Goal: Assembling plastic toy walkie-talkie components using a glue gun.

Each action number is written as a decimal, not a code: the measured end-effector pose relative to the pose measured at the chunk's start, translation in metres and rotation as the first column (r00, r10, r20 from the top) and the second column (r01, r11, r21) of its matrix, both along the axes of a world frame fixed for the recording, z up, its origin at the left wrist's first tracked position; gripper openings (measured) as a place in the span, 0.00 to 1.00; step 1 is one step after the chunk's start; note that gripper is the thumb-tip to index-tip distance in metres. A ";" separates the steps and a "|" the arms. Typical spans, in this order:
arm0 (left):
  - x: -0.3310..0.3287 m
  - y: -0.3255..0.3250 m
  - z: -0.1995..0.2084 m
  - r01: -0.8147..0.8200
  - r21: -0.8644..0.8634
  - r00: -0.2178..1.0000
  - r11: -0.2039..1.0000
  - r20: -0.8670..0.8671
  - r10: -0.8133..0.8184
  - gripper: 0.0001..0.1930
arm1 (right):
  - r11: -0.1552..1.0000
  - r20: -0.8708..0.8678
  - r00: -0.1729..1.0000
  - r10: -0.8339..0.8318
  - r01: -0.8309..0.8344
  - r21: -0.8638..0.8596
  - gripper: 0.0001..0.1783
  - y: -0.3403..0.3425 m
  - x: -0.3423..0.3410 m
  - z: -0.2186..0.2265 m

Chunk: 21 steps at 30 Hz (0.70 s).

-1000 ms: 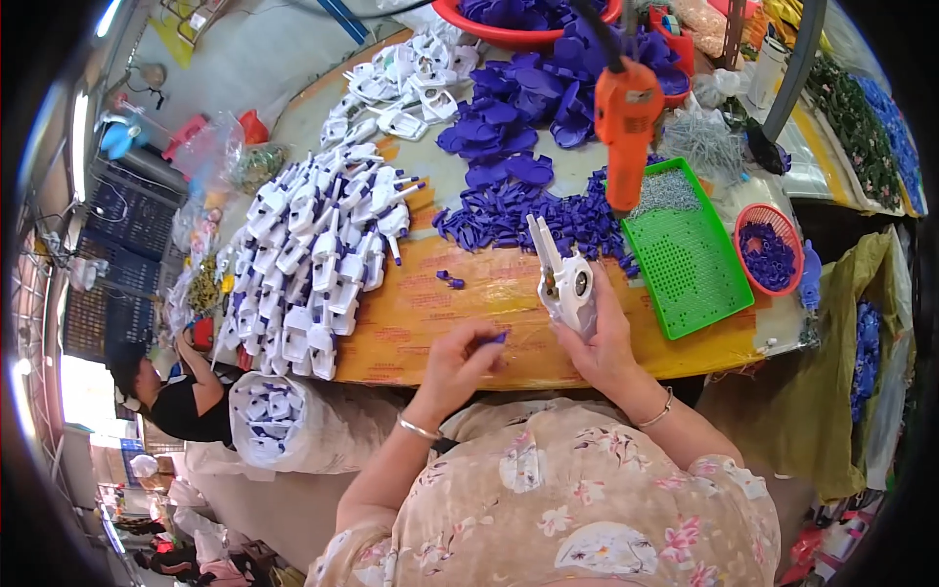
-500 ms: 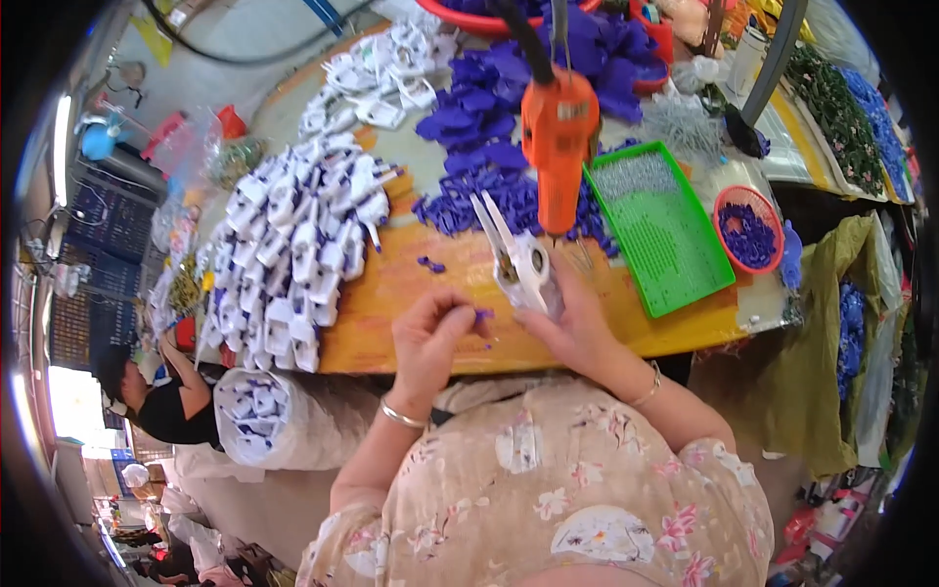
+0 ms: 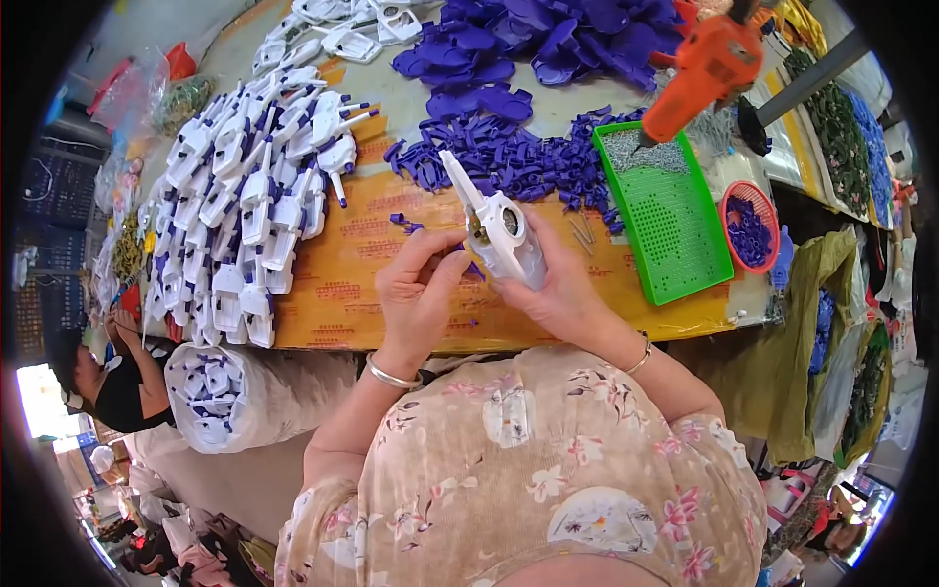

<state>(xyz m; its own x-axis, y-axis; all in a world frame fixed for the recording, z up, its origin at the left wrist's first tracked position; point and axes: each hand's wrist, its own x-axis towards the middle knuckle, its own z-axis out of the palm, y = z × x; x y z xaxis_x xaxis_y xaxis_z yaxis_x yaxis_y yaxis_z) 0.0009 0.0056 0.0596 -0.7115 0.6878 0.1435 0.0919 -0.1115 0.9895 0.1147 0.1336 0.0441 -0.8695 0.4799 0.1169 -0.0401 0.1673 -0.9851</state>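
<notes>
My right hand (image 3: pixel 556 289) is closed around a white plastic housing (image 3: pixel 505 227) with a round opening and a long narrow handle pointing up and away to the left. At the housing's left side, my left hand (image 3: pixel 419 292) has its thumb and forefinger pinched together. A small purple plastic part (image 3: pixel 471 264) shows at those fingertips, mostly hidden. Beyond the hands lies a heap of small purple parts (image 3: pixel 489 152). To the left is a large pile of white housings (image 3: pixel 245 201) with purple tips.
An orange electric screwdriver (image 3: pixel 706 70) hangs over a green tray (image 3: pixel 675 284) holding small metal screws. Beside that stands a red basket (image 3: pixel 725 220) of purple parts. Large purple pieces (image 3: pixel 548 44) lie at the back. Bottom left, a white sack (image 3: pixel 264 391) holds more parts; another person (image 3: pixel 117 377) sits beyond.
My left hand has come up against the housing with the small purple part. The hanging screwdriver has swung right, over the tray. The whole view has shifted slightly.
</notes>
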 end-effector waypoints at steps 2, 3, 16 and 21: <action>-0.004 0.001 -0.004 -0.006 0.021 1.000 1.000 -0.024 0.007 0.10 | 0.999 0.019 1.000 -0.018 0.017 0.045 0.37 0.000 -0.003 -0.001; -0.006 0.001 -0.006 -0.006 0.004 1.000 1.000 -0.029 0.006 0.10 | 0.997 0.028 0.999 -0.032 0.030 0.075 0.37 0.000 -0.004 -0.001; -0.010 0.008 -0.021 -0.036 0.002 0.993 0.999 0.110 0.036 0.11 | 0.981 0.028 0.997 -0.077 0.071 0.178 0.38 -0.001 -0.007 -0.017; -0.007 0.010 -0.026 -0.065 -0.008 0.995 0.998 0.073 0.065 0.10 | 0.984 0.053 0.996 -0.074 0.064 0.166 0.40 -0.003 -0.004 -0.019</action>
